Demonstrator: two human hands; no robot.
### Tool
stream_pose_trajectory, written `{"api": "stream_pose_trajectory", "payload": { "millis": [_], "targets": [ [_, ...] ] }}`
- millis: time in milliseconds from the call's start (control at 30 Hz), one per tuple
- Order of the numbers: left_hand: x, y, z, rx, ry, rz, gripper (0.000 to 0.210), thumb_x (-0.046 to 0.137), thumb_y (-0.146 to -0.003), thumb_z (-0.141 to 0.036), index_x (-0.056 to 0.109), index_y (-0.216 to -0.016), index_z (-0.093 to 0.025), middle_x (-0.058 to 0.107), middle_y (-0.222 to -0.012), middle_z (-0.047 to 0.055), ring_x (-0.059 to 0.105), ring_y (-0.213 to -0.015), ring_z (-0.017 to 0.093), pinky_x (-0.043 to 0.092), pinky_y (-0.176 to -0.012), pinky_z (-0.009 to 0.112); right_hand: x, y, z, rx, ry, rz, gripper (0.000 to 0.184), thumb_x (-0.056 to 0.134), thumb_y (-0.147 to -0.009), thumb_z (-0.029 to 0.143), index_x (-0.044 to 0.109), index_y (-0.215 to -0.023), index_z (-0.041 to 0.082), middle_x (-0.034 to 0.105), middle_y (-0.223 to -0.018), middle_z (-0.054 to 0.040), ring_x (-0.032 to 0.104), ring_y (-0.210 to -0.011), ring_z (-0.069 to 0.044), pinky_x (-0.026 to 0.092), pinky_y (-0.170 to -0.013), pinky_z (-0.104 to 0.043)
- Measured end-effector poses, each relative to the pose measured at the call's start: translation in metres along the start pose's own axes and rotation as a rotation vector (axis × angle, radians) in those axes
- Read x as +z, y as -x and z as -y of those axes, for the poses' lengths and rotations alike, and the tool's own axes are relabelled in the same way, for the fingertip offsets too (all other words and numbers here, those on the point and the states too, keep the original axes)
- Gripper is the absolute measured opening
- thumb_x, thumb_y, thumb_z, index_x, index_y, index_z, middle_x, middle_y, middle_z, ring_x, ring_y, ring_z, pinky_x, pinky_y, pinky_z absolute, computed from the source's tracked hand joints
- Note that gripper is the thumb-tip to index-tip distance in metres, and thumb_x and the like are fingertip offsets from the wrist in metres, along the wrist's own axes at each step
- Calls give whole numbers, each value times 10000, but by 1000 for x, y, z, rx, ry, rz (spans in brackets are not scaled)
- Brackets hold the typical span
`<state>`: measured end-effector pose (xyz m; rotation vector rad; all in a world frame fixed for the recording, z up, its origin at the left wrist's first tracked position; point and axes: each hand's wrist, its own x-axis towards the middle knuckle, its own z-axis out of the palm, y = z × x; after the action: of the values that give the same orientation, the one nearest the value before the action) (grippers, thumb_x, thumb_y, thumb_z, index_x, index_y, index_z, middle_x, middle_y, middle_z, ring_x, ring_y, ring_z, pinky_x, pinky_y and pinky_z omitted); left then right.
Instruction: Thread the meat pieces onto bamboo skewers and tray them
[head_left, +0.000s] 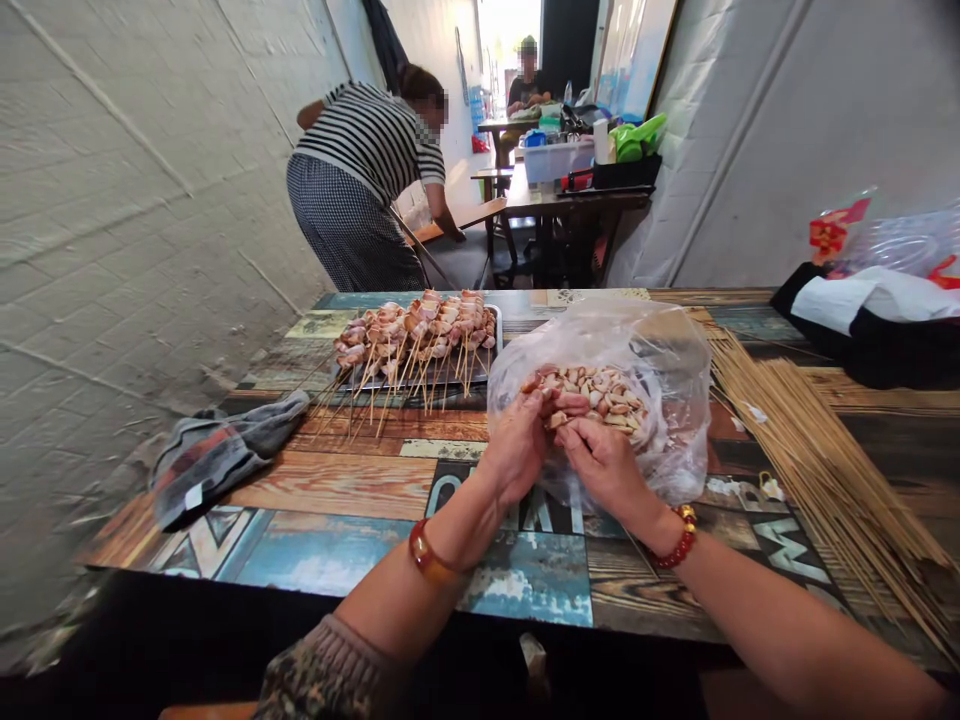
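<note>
At the table's left end, a crumpled grey towel (225,455) lies on the patchwork top of the table (322,545), near the wall. Beyond the far edge, 1 person in a striped top (367,140) bends down with an arm lowered. Next come the meat skewers (431,325), heaped on a metal tray (499,330), most of their bare ends pointing toward the near side. Just right of them, the left hand (519,445) is at the open mouth of a clear plastic bag (679,350), its fingers curled; I cannot tell what they grip. Pale pieces of meat (611,395) lie piled inside the bag, just beyond the 2 hands. The right hand (604,465) has its fingers bent inward close to the left; what they pinch, if anything, is hidden. Right of the bag, many thin sticks (825,470) lie loosely together, slanting toward the near right corner. Farther right, a white cloth (874,298) rests on black cloth (862,350).
</note>
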<state>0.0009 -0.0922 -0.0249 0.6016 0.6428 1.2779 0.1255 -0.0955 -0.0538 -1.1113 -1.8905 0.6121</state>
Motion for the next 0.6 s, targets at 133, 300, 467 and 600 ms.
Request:
{"api": "stream_pose_trajectory", "payload": {
  "millis": [133, 300, 467, 600],
  "targets": [
    [2, 2, 2, 15, -22, -2, 267, 661, -803, -412, 588, -921, -184, 725, -907, 63, 682, -925, 208, 516, -804, 317, 2, 2, 1, 1, -3, -34, 327, 417, -958, 310, 534, -667, 216, 568, -572, 4, 520, -541, -139, 384, -549, -259],
    [2, 2, 6, 24, -30, -25, 256, 662, -795, -417, 604, -886, -185, 711, -887, 51, 667, -973, 214, 503, -885, 345, 3, 3, 2, 39, -20, -24, 385, 383, -971, 377, 476, -630, 224, 502, -516, 18, 481, -512, -135, 351, -517, -261],
    [3, 3, 9, 23, -18, -35, 201, 685, -776, -362, 624, -841, -182, 704, -855, 45, 671, -917, 190, 508, -831, 295, 3, 1, 3, 54, -54, -9, 379, 378, -971, 387, 481, -644, 224, 482, -508, 23, 475, -519, -139, 349, -510, -258],
    [1, 2, 1, -12, -18, -14, 303, 700, -766, -384, 627, -979, -180, 709, -950, 73, 682, -892, 214, 507, -678, 277, 2, 0, 3, 65, -72, -14, 338, 404, -961, 352, 536, -682, 215, 491, -507, 25, 481, -502, -139, 362, -509, -255]
  ]
}}
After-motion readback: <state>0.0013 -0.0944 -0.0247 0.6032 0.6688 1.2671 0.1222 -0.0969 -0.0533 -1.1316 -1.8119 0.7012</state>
